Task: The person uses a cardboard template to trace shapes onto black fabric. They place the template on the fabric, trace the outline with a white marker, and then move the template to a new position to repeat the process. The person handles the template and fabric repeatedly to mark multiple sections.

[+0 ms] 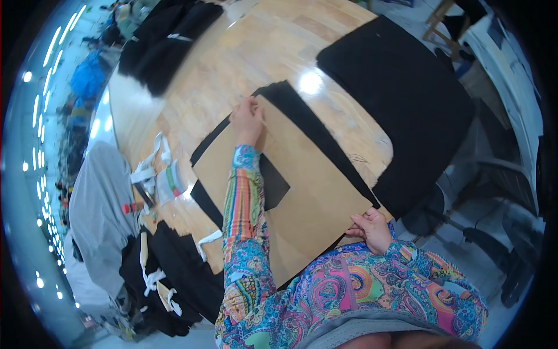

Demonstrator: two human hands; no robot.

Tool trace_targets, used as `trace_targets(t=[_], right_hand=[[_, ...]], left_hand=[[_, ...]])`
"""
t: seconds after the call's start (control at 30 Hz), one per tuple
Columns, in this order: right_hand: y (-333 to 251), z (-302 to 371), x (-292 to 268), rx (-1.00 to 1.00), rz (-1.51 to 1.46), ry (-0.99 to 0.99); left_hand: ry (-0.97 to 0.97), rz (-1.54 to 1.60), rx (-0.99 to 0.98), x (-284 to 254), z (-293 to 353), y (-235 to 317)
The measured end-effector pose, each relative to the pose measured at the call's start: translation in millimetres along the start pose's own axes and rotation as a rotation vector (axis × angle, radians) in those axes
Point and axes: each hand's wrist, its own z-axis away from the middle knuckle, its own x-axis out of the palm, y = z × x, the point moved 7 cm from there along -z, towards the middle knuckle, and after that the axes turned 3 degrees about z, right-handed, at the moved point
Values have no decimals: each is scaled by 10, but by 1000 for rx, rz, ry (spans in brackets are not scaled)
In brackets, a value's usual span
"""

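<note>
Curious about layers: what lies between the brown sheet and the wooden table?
Black cloth; the head view shows it jutting from under the brown sheet onto the wooden table.

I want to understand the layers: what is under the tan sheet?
Black cloth sticks out past the left and right edges of the tan sheet. What lies beneath its solid part is covered, so I cannot tell.

This looks like a workshop for cutting or sewing cloth: a broad wooden surface (pixel 273 46) carries a large black panel (pixel 401 110), a dark heap (pixel 165 49) of fabric, and brown card (pixel 319 180), shaped like a pattern, over black cloth (pixel 296 113). White strips (pixel 144 175) lie at the left, near grey fabric (pixel 102 215). Long rows of lights (pixel 52 46) and a blue bundle (pixel 88 78) beyond suggest a big shared work hall.
</note>
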Motion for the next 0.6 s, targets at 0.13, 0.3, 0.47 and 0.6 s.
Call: trace_targets(t=[0.13,0.3,0.47,0.6], right_hand=[[-31,21,60,-28,62,0],[-29,-7,56,-72,107,-20],[-22,-27,57,-105,132,-106],[-44,-70,25,-158,133,-90]], left_hand=[[112,-113,197,-143,29,302],[242,-21,133,-306,235,378],[357,64,22,-1138,1129,152],[556,9,-218,-2014,2060,-464]])
